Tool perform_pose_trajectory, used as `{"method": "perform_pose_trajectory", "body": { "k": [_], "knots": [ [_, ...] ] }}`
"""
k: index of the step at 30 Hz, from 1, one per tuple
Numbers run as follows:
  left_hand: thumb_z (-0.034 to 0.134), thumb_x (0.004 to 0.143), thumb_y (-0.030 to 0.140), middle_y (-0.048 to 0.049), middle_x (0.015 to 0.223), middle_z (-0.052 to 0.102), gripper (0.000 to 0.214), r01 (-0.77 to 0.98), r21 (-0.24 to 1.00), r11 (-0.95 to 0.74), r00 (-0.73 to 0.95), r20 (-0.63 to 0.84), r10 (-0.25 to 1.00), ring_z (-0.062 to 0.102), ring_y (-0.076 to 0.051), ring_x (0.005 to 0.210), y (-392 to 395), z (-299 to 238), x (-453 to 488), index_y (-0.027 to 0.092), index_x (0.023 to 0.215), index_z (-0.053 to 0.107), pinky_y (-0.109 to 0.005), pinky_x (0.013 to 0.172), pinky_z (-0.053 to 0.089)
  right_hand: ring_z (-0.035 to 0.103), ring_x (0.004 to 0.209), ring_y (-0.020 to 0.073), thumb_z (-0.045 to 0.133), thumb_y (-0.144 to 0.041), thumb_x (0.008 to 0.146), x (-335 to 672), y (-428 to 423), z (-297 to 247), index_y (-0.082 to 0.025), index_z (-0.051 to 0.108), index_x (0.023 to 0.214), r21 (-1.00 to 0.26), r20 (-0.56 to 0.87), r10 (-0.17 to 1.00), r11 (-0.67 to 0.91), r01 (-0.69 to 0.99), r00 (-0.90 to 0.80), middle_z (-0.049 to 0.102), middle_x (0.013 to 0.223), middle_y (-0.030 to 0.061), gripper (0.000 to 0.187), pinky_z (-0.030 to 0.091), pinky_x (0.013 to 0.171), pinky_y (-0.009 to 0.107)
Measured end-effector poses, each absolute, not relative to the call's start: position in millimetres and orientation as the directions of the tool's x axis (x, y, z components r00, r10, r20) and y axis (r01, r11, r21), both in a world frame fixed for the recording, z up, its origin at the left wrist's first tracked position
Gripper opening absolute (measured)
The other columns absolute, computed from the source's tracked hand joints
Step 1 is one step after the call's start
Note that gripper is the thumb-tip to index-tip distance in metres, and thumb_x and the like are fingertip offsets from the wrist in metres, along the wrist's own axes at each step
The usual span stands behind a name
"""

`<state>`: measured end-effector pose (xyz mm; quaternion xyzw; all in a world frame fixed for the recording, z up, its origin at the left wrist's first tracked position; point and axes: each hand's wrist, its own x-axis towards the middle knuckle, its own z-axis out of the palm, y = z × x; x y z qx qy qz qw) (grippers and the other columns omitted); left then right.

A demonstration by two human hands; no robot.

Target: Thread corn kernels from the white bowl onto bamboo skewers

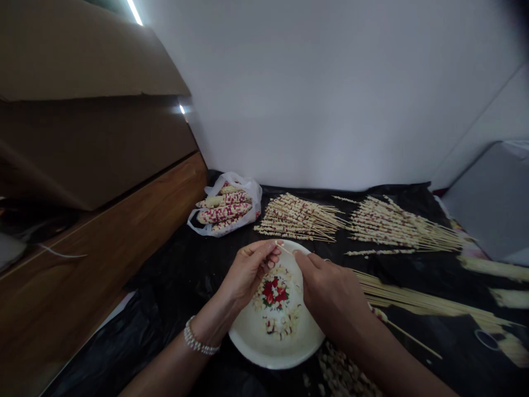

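Note:
A thin wooden skewer (pixel 285 250) is pinched in my right hand (pixel 330 286), its tip pointing up and left. The fingertips of my left hand (pixel 252 270) are closed around a pale corn kernel (pixel 279 243) at that tip. Both hands are over a white bowl (pixel 275 361) with a red and green pattern at its bottom. Loose corn kernels (pixel 285 325), cream with some dark red, are scattered inside it. Part of the bowl is hidden by my hands.
Behind the bowl lie two piles of kernel-threaded skewers (pixel 293 218) (pixel 388 226). A plastic bag (pixel 256 193) holds speckled corn cobs (pixel 225 212). Bare skewers (pixel 413 295) and stripped cobs (pixel 491 268) are at the right. Black sheeting (pixel 185 264) covers the surface; a cardboard box (pixel 103 149) stands left.

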<state>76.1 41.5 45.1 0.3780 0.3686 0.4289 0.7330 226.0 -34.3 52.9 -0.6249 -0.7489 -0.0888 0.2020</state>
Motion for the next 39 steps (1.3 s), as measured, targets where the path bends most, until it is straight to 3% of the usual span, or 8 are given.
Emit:
{"method": "perform_pose_trajectory", "body": {
  "k": [8, 11, 14, 18, 25, 29, 35, 39],
  "knots": [
    [0.069, 0.078, 0.025, -0.0014, 0.068, 0.064, 0.015, -0.225, 0.905, 0.362, 0.443, -0.236, 0.865, 0.052, -0.004, 0.059, 29, 42, 85, 0.011, 0.072, 0.071, -0.013, 0.055, 0.04, 0.059, 0.061, 0.0175, 0.043, -0.005, 0.08, 221, -35, 56, -0.018, 0.058, 0.088, -0.202, 0.261, 0.96, 0.153, 0.967, -0.098, 0.065, 0.077, 0.0035, 0.021, 0.026, 0.05, 0.029],
    [0.066, 0.08, 0.02, -0.0038, 0.079, 0.067, 0.011, -0.291, 0.838, 0.461, 0.512, -0.271, 0.815, 0.059, -0.007, 0.07, 30, 44, 84, 0.011, 0.084, 0.071, -0.015, 0.067, 0.046, 0.06, 0.063, 0.0175, 0.043, -0.007, 0.083, 223, -33, 56, -0.019, 0.058, 0.09, -0.207, 0.245, 0.965, 0.145, 0.967, -0.092, 0.065, 0.078, 0.0031, 0.021, 0.027, 0.051, 0.028],
    [0.058, 0.08, 0.004, -0.0078, 0.094, 0.068, 0.02, -0.379, 0.702, 0.603, 0.587, -0.322, 0.743, 0.064, -0.012, 0.088, 37, 51, 78, 0.01, 0.096, 0.069, -0.023, 0.086, 0.048, 0.06, 0.06, 0.0175, 0.043, -0.009, 0.083, 226, -32, 55, -0.02, 0.059, 0.089, -0.178, 0.302, 0.95, 0.132, 0.975, -0.073, 0.065, 0.076, 0.0025, 0.02, 0.026, 0.05, 0.028],
    [0.048, 0.074, -0.012, -0.0117, 0.105, 0.068, 0.04, -0.405, 0.63, 0.663, 0.619, -0.344, 0.706, 0.064, -0.015, 0.099, 47, 61, 72, 0.007, 0.104, 0.065, -0.025, 0.095, 0.046, 0.059, 0.057, 0.0161, 0.042, -0.011, 0.083, 229, -31, 52, -0.02, 0.06, 0.089, -0.158, 0.437, 0.896, 0.159, 0.975, -0.076, 0.065, 0.072, 0.0014, 0.021, 0.025, 0.049, 0.028],
    [0.055, 0.079, -0.005, -0.0139, 0.116, 0.066, 0.033, -0.482, 0.639, 0.6, 0.55, -0.313, 0.774, 0.061, -0.02, 0.111, 52, 64, 73, 0.008, 0.107, 0.064, -0.025, 0.096, 0.048, 0.056, 0.055, 0.013, 0.04, -0.008, 0.08, 231, -34, 54, -0.018, 0.061, 0.091, -0.126, 0.497, 0.861, 0.196, 0.972, -0.109, 0.064, 0.071, 0.0008, 0.025, 0.025, 0.05, 0.028],
    [0.059, 0.079, -0.002, -0.0104, 0.117, 0.066, 0.03, -0.504, 0.614, 0.607, 0.473, -0.392, 0.789, 0.063, -0.018, 0.107, 51, 63, 75, 0.01, 0.106, 0.065, -0.023, 0.091, 0.051, 0.054, 0.053, 0.0116, 0.04, -0.007, 0.079, 232, -34, 53, -0.018, 0.061, 0.09, -0.117, 0.513, 0.85, 0.209, 0.971, -0.121, 0.063, 0.069, 0.0005, 0.026, 0.024, 0.049, 0.027],
    [0.058, 0.082, 0.003, -0.0079, 0.112, 0.069, 0.02, -0.574, 0.548, 0.609, 0.372, -0.488, 0.79, 0.064, -0.014, 0.104, 49, 62, 78, 0.012, 0.099, 0.066, -0.018, 0.084, 0.053, 0.055, 0.053, 0.0136, 0.042, -0.01, 0.08, 231, -33, 51, -0.019, 0.06, 0.088, -0.128, 0.466, 0.877, 0.2, 0.971, -0.119, 0.064, 0.07, 0.0008, 0.022, 0.021, 0.049, 0.027],
    [0.062, 0.081, 0.005, -0.008, 0.111, 0.069, 0.021, -0.591, 0.532, 0.606, 0.396, -0.463, 0.793, 0.062, -0.015, 0.108, 50, 56, 78, 0.012, 0.1, 0.066, -0.018, 0.085, 0.052, 0.053, 0.052, 0.0136, 0.042, -0.009, 0.08, 228, -34, 51, -0.02, 0.058, 0.083, -0.115, 0.414, 0.903, 0.179, 0.977, -0.117, 0.063, 0.069, 0.0007, 0.02, 0.018, 0.048, 0.028]
  ]
}}
